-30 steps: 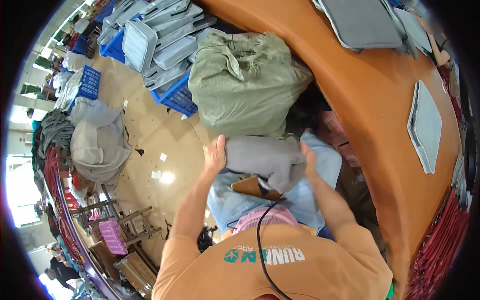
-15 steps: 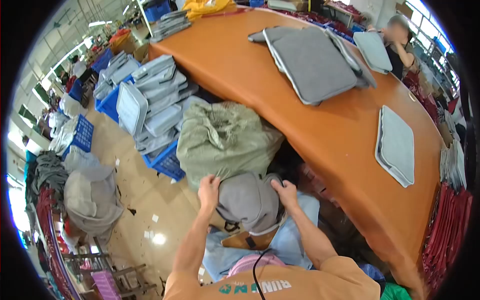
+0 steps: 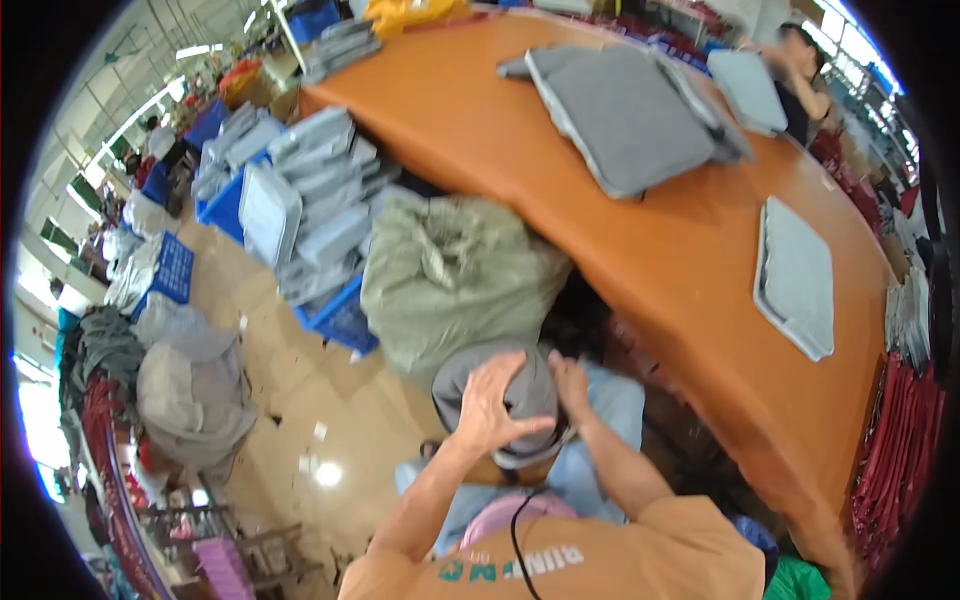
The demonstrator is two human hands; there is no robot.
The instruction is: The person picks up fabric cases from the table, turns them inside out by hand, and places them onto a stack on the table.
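A bunched grey fabric piece with a pale lower edge rests on my lap, against a tied green sack. Over its front, my left hand is spread, thumb and fingers apart. My right hand has its fingers closed at the piece's right edge, gripping it. Part of the fabric is hidden behind my left hand.
An orange-topped table curves along the right, bearing a stack of grey padded sleeves and a light grey sleeve. Blue crates piled with grey sleeves stand at left. Across the table is another person.
My left hand has let go of the fabric's left edge and moved right across its front, opening. My right hand stays at the right edge. The view has shifted slightly.
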